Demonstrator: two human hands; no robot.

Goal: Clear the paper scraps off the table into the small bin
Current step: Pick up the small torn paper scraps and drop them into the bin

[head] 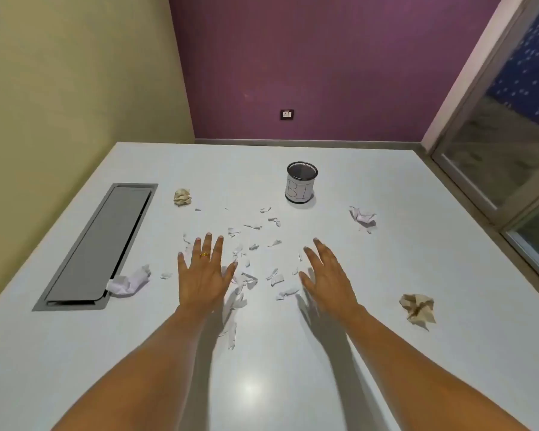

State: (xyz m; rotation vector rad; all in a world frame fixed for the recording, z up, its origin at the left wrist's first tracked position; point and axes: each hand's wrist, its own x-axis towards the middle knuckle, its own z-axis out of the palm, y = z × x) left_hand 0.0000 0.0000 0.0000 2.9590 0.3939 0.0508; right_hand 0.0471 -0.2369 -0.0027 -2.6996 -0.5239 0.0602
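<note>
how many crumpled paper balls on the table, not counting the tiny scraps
4. Far tan ball left of the bin; far white ball to its right; near white ball at the grey hatch corner; near tan ball right of the right hand. A hand could hide more.

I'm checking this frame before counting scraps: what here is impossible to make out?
Head view only.
1. Inside of the small bin: the shallow angle and dark mesh hide any contents.
2. Its label: shows BI, the rest curves out of sight.
3. How many paper scraps lie under the left hand: the hand covers them.
4. Whether the right hand touches the table: unclear from above.
</note>
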